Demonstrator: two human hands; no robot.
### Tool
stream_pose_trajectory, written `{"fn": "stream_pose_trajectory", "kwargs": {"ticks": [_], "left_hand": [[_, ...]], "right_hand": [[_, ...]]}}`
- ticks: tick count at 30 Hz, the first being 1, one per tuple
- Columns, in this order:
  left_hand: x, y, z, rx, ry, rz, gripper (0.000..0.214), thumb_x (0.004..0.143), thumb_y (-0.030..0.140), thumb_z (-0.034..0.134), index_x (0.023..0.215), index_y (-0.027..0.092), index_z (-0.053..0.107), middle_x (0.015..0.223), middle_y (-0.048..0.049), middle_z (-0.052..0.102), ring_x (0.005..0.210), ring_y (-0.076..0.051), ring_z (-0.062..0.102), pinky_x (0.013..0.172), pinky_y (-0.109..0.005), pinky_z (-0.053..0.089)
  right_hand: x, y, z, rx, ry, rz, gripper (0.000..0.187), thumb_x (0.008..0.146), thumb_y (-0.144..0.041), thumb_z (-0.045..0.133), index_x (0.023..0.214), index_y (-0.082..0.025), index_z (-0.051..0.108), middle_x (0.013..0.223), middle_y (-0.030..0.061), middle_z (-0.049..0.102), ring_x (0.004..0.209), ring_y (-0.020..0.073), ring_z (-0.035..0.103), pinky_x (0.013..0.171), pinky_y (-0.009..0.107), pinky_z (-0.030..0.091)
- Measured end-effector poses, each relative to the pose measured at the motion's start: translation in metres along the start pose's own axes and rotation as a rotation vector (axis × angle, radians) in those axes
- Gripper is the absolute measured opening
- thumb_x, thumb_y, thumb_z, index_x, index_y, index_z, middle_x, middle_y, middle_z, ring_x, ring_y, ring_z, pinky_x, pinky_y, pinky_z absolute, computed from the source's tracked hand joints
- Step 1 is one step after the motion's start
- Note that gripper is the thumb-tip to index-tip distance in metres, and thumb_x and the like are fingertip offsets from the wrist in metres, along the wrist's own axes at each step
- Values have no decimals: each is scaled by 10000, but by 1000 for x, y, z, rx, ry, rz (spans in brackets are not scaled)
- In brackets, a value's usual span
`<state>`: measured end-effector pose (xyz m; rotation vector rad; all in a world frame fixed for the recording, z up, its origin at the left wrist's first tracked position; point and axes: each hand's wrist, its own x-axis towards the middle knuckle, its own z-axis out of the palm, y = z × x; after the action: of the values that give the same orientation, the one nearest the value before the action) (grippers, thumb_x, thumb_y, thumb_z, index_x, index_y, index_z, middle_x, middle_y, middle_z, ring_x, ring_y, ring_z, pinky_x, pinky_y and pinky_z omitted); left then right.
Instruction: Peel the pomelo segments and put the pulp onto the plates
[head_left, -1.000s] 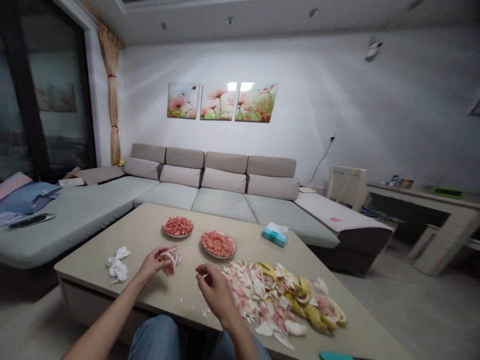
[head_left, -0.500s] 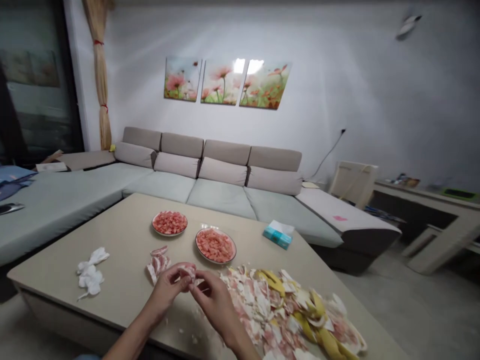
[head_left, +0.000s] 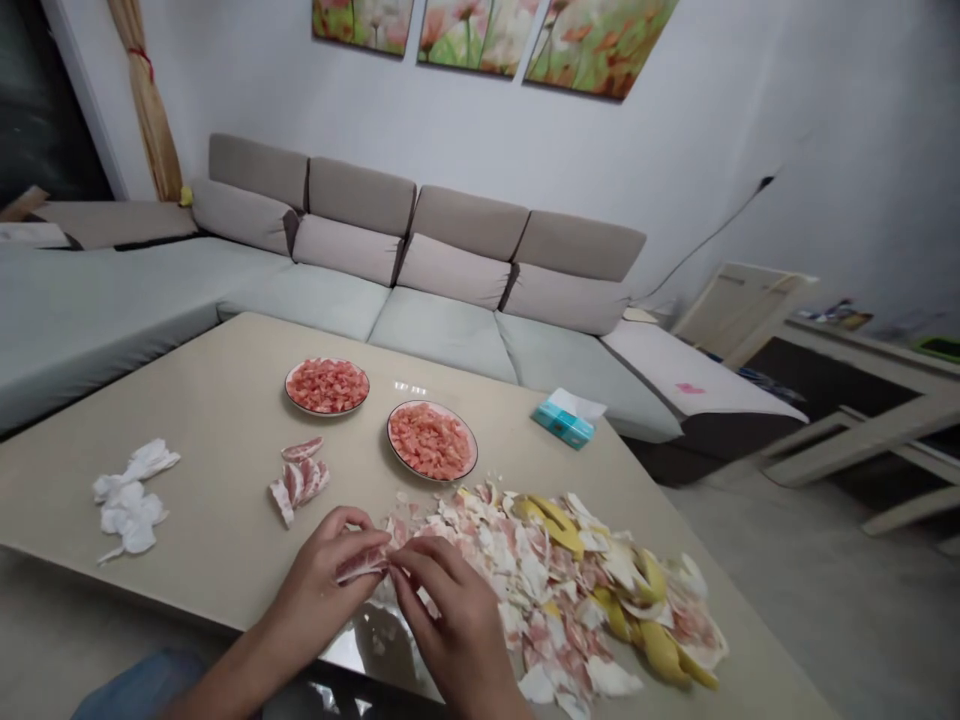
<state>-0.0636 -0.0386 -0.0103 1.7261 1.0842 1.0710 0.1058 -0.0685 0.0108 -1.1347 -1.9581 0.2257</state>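
My left hand [head_left: 330, 565] is closed around a pink pomelo segment [head_left: 361, 564], held just above the near edge of the table. Thumb and fingers of my right hand [head_left: 450, 610] pinch the right end of the same segment, at its pale skin. Beyond my left hand lie a few more pomelo segments [head_left: 300, 485] on the tabletop. Close to my right hand spreads a heap of white membranes and yellow peel [head_left: 525, 570]. Two round plates with dark rims, a left plate [head_left: 327, 386] and a right plate [head_left: 433, 441], are piled with pink pulp pieces.
Crumpled white tissues [head_left: 133, 505] lie on the left of the pale table [head_left: 217, 400]. A blue tissue pack [head_left: 566, 420] sits near the far right edge. Behind the table runs a grey-green sofa [head_left: 442, 325]; a chair [head_left: 739, 310] stands at the right.
The view has tilted downward, so the table sits higher in the picture. Both hands have turned the segment, which now shows its long side between them.
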Motion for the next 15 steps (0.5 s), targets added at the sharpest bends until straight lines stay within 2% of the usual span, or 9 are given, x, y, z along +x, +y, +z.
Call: {"fn": "stream_pose_trajectory", "kwargs": {"ticks": [4, 8, 12, 15], "left_hand": [[0, -4, -3, 33, 28, 9, 275, 779, 103, 601, 992, 245, 701, 1030, -59, 614, 985, -187, 613, 863, -275, 498], [1, -1, -7, -12, 69, -5, 193, 750, 127, 659, 912, 225, 693, 988, -51, 662, 978, -199, 620, 878, -284, 484], [-1, -3, -8, -260, 57, -179, 199, 703, 164, 734, 887, 207, 674, 919, -36, 683, 893, -194, 640, 820, -274, 495], [-3, -6, -5, -527, 29, -295, 238, 715, 254, 760, 906, 189, 634, 878, -33, 675, 811, -169, 635, 764, -261, 504]], "right_hand": [[-1, 5, -1, -39, -29, -47, 229, 882, -106, 529, 1031, -205, 672, 913, 95, 683, 811, 190, 658, 692, 283, 545], [-1, 3, -4, 19, 9, -8, 223, 871, -87, 541, 1004, -208, 672, 910, 83, 691, 817, 186, 659, 708, 280, 541], [1, -5, -8, 193, 61, 119, 150, 863, -113, 575, 901, -206, 686, 849, 63, 681, 791, 176, 644, 691, 261, 520], [2, -10, -7, 354, 76, 293, 104, 857, -190, 611, 787, -199, 688, 763, 47, 658, 729, 169, 616, 621, 248, 480]]}}
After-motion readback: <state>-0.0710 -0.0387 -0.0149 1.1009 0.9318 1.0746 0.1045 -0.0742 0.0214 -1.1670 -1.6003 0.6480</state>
